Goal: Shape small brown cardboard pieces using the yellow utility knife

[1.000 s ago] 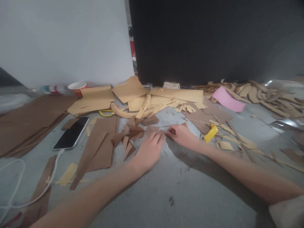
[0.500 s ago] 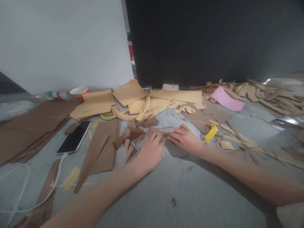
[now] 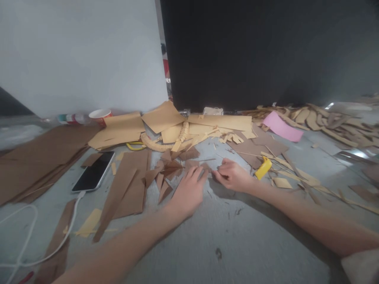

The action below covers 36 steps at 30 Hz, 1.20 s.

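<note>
My left hand (image 3: 189, 191) rests on the grey tabletop with its fingers stretched forward, pressing a small brown paper piece (image 3: 192, 163) flat. To its right, my right hand (image 3: 232, 175) is closed, thumb and fingers pinched together by the paper's right end. Whatever lies between those fingertips is too small to make out. Folded, pointed brown paper pieces (image 3: 171, 169) lie in a cluster just left of my left hand. A yellow tool or holder (image 3: 263, 168), its kind unclear, lies to the right of my right hand.
At left are a charging phone (image 3: 94, 173), brown sheets (image 3: 44, 154) and a paper cup (image 3: 100, 116). Tan sheets (image 3: 118, 130) and a curved tan strip form (image 3: 158, 145) lie behind. Pink paper (image 3: 282, 127) and piled curved strips (image 3: 331, 122) are at far right.
My right hand has drawn slightly away from my left, its fingers curling in more. The left hand keeps pressing the paper. The view has shifted a little.
</note>
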Available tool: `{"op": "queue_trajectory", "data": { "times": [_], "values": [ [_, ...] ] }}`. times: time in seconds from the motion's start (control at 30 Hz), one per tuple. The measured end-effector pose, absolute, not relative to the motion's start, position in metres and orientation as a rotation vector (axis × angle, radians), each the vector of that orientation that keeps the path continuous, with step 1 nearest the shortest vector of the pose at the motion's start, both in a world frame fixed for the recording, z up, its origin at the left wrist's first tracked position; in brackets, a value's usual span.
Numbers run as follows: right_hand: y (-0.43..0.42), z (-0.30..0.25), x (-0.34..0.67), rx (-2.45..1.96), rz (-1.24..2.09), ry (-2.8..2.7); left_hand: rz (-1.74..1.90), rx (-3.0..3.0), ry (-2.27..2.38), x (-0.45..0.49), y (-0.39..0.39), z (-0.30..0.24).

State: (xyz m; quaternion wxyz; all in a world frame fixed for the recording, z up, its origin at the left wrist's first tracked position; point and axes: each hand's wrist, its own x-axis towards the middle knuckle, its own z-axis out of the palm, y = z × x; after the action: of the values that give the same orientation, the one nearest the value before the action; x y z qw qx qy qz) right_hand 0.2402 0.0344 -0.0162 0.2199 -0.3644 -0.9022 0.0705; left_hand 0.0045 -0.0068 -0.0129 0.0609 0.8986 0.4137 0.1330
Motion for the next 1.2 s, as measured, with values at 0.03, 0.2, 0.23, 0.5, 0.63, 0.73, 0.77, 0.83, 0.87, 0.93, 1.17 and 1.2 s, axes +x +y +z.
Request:
{"op": "queue_trajectory", "data": {
  "times": [0.03, 0.2, 0.23, 0.5, 0.63, 0.73, 0.77, 0.83, 0.87, 0.93, 1.17, 1.2],
  "values": [
    [0.035, -0.017, 0.24, -0.941, 0.228, -2.493, 0.403, 2.709, 1.267, 0.004, -0.007, -0.012],
    [0.035, -0.02, 0.237, -0.629, 0.284, -2.483, 0.356, 2.731, 1.205, 0.003, -0.007, -0.007],
    [0.035, -0.02, 0.237, -0.615, 0.303, -2.472, 0.364, 2.744, 1.177, 0.003, -0.006, -0.007],
    [0.046, -0.02, 0.239, -1.218, 0.323, -2.136, 0.433, 2.805, 1.06, 0.003, -0.002, -0.017],
    [0.053, -0.027, 0.238, -1.351, 0.254, -2.25, 0.438, 2.835, 1.062, 0.003, -0.002, -0.02],
    [0.053, -0.029, 0.237, -1.403, 0.182, -2.312, 0.439, 2.836, 1.062, 0.004, -0.003, -0.017],
    [0.053, -0.029, 0.236, -1.411, 0.166, -2.326, 0.446, 2.834, 1.061, 0.005, -0.003, -0.017],
    [0.051, -0.026, 0.235, -1.409, 0.164, -2.347, 0.464, 2.833, 1.067, 0.005, -0.004, -0.016],
    [0.049, -0.025, 0.235, -1.402, 0.178, -2.355, 0.468, 2.837, 1.075, 0.006, -0.004, -0.016],
    [0.047, -0.021, 0.234, -1.38, 0.225, -2.355, 0.456, 2.849, 1.092, 0.006, -0.004, -0.017],
    [0.044, -0.017, 0.234, -1.307, 0.354, -2.264, 0.396, 2.912, 1.082, 0.005, -0.004, -0.02],
    [0.045, -0.018, 0.235, -1.296, 0.363, -2.254, 0.387, 2.918, 1.073, 0.005, -0.004, -0.019]
  ]
}}
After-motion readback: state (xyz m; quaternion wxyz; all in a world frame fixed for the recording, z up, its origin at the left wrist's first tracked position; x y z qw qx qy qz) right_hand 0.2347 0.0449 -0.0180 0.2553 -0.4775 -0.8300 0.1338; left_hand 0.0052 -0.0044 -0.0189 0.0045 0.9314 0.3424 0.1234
